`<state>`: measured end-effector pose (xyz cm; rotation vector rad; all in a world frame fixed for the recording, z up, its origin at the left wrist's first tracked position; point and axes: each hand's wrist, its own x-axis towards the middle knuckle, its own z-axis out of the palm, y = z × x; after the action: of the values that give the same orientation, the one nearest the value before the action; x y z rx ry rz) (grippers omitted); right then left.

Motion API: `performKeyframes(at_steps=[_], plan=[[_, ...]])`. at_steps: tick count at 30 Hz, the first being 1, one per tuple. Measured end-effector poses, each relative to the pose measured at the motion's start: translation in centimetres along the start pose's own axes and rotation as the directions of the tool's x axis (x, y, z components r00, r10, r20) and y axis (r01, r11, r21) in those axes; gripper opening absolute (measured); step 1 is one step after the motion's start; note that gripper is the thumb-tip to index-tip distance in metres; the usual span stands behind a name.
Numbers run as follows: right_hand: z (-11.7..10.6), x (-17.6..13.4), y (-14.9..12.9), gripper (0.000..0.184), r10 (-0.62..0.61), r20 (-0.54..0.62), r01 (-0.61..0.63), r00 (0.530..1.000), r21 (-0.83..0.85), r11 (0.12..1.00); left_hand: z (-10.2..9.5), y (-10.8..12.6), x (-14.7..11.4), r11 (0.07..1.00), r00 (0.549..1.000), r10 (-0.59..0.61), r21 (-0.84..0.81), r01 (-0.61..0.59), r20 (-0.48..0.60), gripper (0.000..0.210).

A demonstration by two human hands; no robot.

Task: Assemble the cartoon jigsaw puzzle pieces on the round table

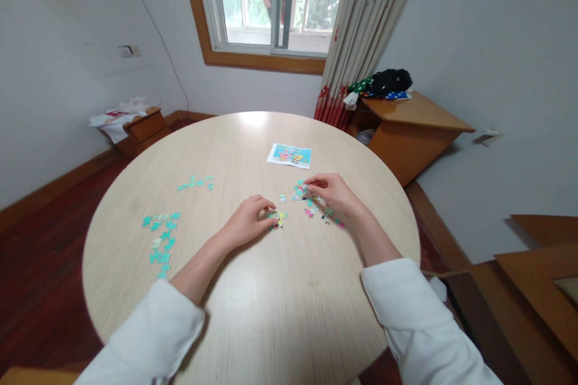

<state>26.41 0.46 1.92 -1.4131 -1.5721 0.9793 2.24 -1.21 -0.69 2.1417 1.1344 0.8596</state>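
**Two Hands Bent Over Puzzle Pieces at a Round Table**

Two white-sleeved (149, 328) forearms reach across a pale round table (271, 307). Out to the left of the left hand (248, 219), a column of teal pieces (159, 257) runs toward and away from the person, well apart from the fingers. The left hand curls loosely, thumb and fingertips at a small yellow cluster (279, 217) just to its right; whether it grips a piece or merely steadies the group cannot be told.

The right hand (332, 191) bends down over a mixed pile (298, 191), fingertips among the pieces; whether one is pinched is too small to tell. The pile's long axis slants from beyond those fingertips, on their left, back toward the person beside the right wrist. The yellow cluster lies leftward of the right hand and a little nearer the person, with the left hand the closer of the two. A loose piece (283, 198) sits between the hands, just beyond the cluster.

Farther off, past the left hand and to its left, is a smaller teal group (193, 183). Beyond the right hand's fingertips lies a printed picture sheet (292, 156), its long side running across.
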Motion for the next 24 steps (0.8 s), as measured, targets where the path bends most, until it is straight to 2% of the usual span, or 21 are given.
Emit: performKeyframes(at_steps=[3, 6, 17, 24], plan=[[0.5, 0.3, 0.3, 0.020, -0.015, -0.009, 0.016, 1.000, 0.059, 0.998, 0.1, 0.0, -0.2, 0.993, 0.992, 0.071, 0.088, -0.080, 0.109, 0.022], [0.8, 0.6, 0.7, 0.022, -0.026, 0.003, 0.025, 1.000, 0.106, 0.994, 0.2, -0.4, -0.3, 0.985, 0.989, 0.070, 0.145, -0.089, 0.133, 0.026], [1.2, 0.9, 0.9, 0.022, -0.043, 0.051, 0.037, 0.998, 0.120, 0.992, 0.2, -1.8, 0.2, 0.933, 0.999, -0.022, 0.359, 0.030, -0.025, 0.023], [1.5, 0.5, 0.3, 0.021, -0.017, 0.081, 0.007, 0.997, 0.126, 0.992, 0.3, -2.1, 0.3, 0.918, 0.997, -0.045, 0.391, 0.065, -0.059, 0.023]])
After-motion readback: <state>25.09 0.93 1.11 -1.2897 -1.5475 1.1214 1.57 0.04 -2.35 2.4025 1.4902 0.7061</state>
